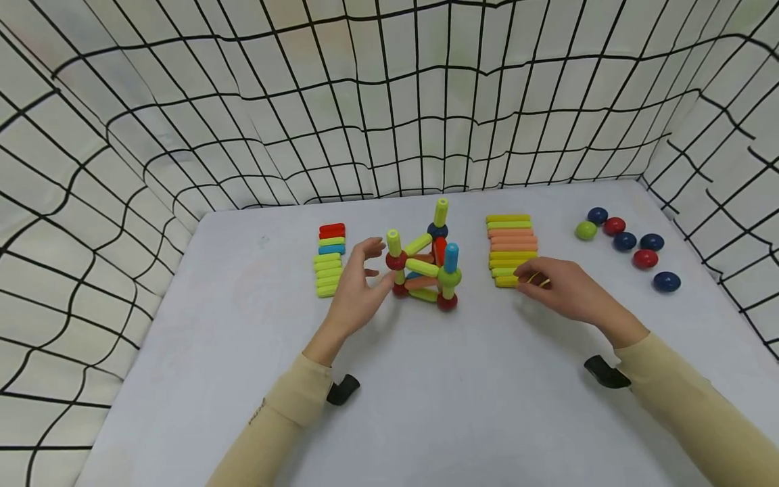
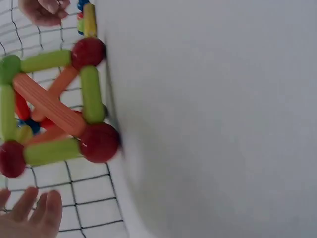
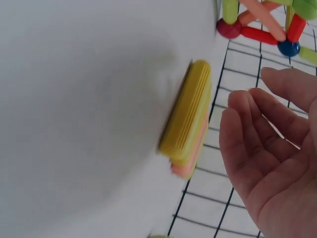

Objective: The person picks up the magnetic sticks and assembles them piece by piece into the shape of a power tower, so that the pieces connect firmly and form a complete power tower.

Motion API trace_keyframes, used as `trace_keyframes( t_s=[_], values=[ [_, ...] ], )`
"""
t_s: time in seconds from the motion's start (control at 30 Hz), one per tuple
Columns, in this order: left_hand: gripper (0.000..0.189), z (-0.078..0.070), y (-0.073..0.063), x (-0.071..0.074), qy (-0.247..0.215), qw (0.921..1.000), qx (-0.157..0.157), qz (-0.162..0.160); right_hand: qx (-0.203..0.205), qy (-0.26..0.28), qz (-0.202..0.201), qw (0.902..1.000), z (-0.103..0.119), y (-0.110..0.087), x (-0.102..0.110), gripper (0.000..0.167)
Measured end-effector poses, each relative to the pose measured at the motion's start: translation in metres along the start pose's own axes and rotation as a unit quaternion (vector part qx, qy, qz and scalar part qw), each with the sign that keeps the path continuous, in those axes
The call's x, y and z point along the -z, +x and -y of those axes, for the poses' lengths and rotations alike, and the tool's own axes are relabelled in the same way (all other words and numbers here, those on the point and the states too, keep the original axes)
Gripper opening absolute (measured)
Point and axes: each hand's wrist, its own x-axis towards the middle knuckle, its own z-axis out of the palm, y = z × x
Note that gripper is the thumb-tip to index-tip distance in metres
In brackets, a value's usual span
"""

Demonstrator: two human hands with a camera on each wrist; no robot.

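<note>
A frame of rods and balls (image 1: 422, 268) stands on the white table, with red, green and dark blue balls at its corners. Two lime rods and a blue rod (image 1: 451, 257) rise from its top. My left hand (image 1: 359, 291) is at its left side, fingers spread and thumb close to the lower balls; nothing is in its grasp. Over the near end of the right-hand row of rods (image 1: 513, 247) hovers my right hand (image 1: 562, 289), fingers loosely bent. In the right wrist view that palm is empty, beside a yellow rod (image 3: 185, 114).
Left of the frame lies another row of lime, red and blue rods (image 1: 329, 266). Several loose balls (image 1: 625, 241) in blue, red and green sit at the far right. Black netting (image 1: 416, 81) over white cloth walls the back and sides.
</note>
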Motion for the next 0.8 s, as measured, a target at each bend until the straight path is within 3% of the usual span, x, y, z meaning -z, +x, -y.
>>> trace_keyframes(
  t_s=[0.07,0.17,0.3,0.47,0.6,0.8],
  values=[
    [0.059,0.008,0.004,0.001,0.002,0.9985,0.023,0.049,-0.01,-0.007,-0.003,0.9999,-0.006,-0.004,0.004,0.027],
    [0.06,0.016,0.009,0.001,-0.004,0.9958,0.039,0.083,-0.029,-0.027,-0.018,0.999,-0.016,-0.01,0.012,0.03],
    [0.05,0.018,0.014,-0.001,-0.009,0.9967,0.034,0.073,-0.034,-0.05,-0.034,0.9976,-0.027,-0.016,0.02,0.03],
    [0.043,0.015,0.016,-0.002,0.006,0.9979,0.032,0.057,0.018,-0.079,-0.012,0.9966,-0.031,-0.016,0.011,0.032],
    [0.045,0.014,0.017,-0.003,0.01,0.9971,0.039,0.065,0.053,-0.125,-0.002,0.9907,-0.028,-0.01,-0.001,0.031],
    [0.048,0.012,0.019,0.0,-0.015,0.9951,0.062,0.075,0.068,-0.16,0.007,0.9847,-0.024,-0.005,-0.009,0.033]
  ],
)
